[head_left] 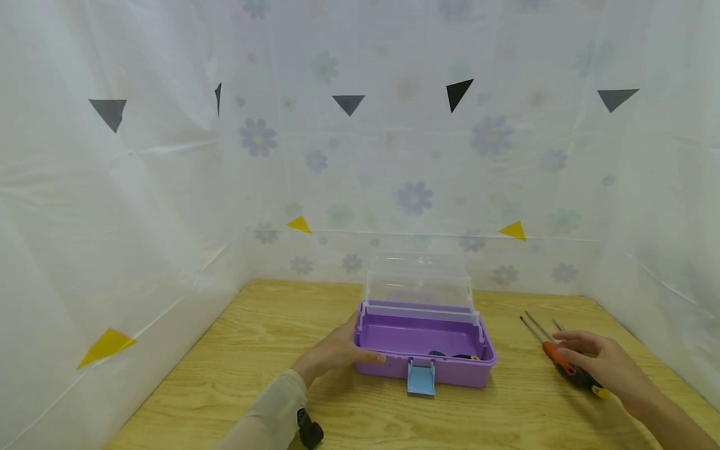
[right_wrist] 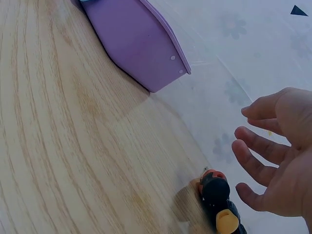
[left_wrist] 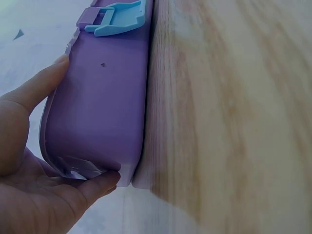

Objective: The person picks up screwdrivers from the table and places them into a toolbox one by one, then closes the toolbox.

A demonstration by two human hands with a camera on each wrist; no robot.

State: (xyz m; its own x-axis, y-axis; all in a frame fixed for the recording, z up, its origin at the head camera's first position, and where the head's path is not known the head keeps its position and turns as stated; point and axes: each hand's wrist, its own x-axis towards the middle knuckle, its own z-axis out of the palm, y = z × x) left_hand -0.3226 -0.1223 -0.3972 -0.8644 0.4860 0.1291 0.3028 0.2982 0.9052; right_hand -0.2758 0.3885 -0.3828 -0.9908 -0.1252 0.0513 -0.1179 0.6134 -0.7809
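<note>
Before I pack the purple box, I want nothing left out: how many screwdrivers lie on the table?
3, all right of the purple box under the right hand: an orange-handled screwdriver and two more shafts. The hand hides their handles; more may lie beneath.

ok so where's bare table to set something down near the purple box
Bare wood lies left of the purple box beyond the left hand, along the front edge below the blue latch, and between the box and the screwdrivers. It is crowded at right, where the right hand hovers over them.
</note>
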